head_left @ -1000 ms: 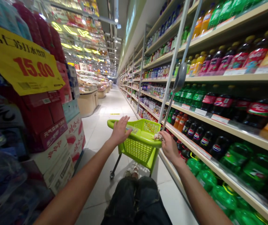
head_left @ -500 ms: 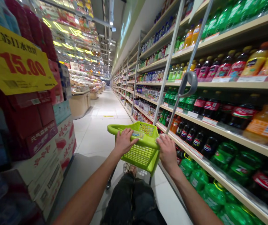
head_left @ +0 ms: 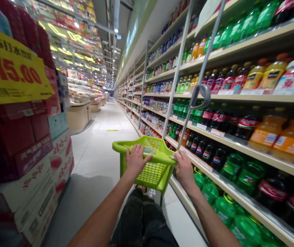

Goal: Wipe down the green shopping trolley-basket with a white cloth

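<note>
A green plastic shopping cart (head_left: pixel 150 171) is in front of my legs, its basket walls full of holes. My left hand (head_left: pixel 136 159) wraps over the middle of the cart's handle bar, thumb pointing right. At the right end of that bar, my right hand (head_left: pixel 184 168) is closed on the rim. Something small and whitish shows by its fingers, too small to name. A thin metal pole (head_left: pixel 186 123) with a grey loop handle (head_left: pixel 200 96) rises right behind the right hand; whether the hand touches it I cannot tell.
Long shelves (head_left: pixel 239 92) of soda and juice bottles run down the right side. Stacked drink cartons (head_left: pixel 34 181) under a yellow price sign (head_left: pixel 15 68) stand close on the left. Beyond them is a rounded display counter (head_left: pixel 78 116). A tiled aisle (head_left: pixel 106 123) leads ahead.
The view has turned slightly right, so the shelves, cartons and aisle sit further left and more bottles show at the right. Both hands keep their places on the cart.
</note>
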Tool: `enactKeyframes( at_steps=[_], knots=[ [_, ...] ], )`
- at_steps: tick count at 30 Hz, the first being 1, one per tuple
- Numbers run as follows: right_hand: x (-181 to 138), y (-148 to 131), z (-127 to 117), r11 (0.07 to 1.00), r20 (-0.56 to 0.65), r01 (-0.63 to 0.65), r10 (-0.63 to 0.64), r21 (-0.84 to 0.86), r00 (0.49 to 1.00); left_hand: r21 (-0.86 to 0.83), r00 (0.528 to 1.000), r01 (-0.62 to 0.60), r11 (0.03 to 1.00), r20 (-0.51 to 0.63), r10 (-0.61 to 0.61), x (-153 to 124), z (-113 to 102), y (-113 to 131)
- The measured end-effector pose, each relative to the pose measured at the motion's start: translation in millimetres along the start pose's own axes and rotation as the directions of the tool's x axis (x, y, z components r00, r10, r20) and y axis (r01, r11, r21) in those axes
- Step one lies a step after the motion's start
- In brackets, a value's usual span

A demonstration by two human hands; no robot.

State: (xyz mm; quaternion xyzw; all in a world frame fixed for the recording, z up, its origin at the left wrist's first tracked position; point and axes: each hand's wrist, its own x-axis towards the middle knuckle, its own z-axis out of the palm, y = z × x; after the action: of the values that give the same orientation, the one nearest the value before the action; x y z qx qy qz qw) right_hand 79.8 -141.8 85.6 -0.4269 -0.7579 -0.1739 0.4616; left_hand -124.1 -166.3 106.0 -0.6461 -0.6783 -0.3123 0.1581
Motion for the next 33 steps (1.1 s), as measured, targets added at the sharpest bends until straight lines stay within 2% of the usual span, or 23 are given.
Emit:
enactKeyframes(
  at_steps=[2,5,7,12,14,17,19,24,26,28,30,33],
  knots=[
    [-3.4,-8.6,4.3,0.999,0.002,0.016,-0.016,0.036,1.000,0.014,1.000,0.011,1.000,-0.015,-0.011,-2.8,0.5,5.0],
    [-6.9,-28.5,12.0,0.984,0.031,0.149,-0.152,0.095,0.988,0.039,0.999,0.016,0.999,-0.031,-0.015,-6.4,0.7,11.0],
    [-7.6,-29.6,10.4,0.983,0.040,0.171,-0.174,0.073,0.984,0.050,0.999,0.016,0.999,-0.032,-0.015,-7.7,0.4,13.0],
    [-6.9,-2.8,-1.8,0.999,-0.007,-0.024,0.024,-0.035,1.000,0.060,1.000,0.019,0.998,-0.026,-0.018,-6.4,0.8,15.6],
    [-6.0,-5.1,2.3,1.000,-0.017,-0.030,0.030,-0.006,0.999,0.061,0.999,0.020,0.998,-0.026,-0.019,-4.7,2.0,16.4],
    [-3.5,-20.4,14.6,0.992,0.027,0.085,-0.088,0.093,0.996,0.065,1.000,0.022,0.998,-0.017,-0.021,-1.8,3.5,14.9],
    [-0.8,-24.4,19.3,0.984,0.033,0.111,-0.116,0.143,0.993,0.066,1.000,0.023,0.998,-0.001,-0.023,0.4,3.0,12.7],
    [9.7,-6.9,18.0,0.986,-0.057,-0.069,0.078,0.153,0.995,-0.012,0.996,0.073,0.997,0.057,-0.072,8.0,-8.7,22.8],
    [12.7,-6.3,21.1,0.979,-0.043,-0.045,0.054,0.198,0.998,-0.112,1.000,0.021,0.993,0.019,-0.019,11.6,-15.7,37.9],
    [13.3,-10.9,26.1,0.975,-0.030,-0.006,0.013,0.224,0.999,-0.240,0.991,-0.123,0.963,0.020,0.132,14.5,-19.9,55.2],
    [11.5,-13.9,28.8,0.982,-0.009,0.001,0.001,0.191,1.000,-0.342,0.957,-0.224,0.913,0.103,0.273,15.9,-19.4,69.1],
    [6.4,-6.1,24.3,0.993,0.084,-0.056,0.048,0.100,0.995,-0.349,0.930,-0.233,0.908,0.192,0.313,15.1,-10.8,78.5]
  ],
)
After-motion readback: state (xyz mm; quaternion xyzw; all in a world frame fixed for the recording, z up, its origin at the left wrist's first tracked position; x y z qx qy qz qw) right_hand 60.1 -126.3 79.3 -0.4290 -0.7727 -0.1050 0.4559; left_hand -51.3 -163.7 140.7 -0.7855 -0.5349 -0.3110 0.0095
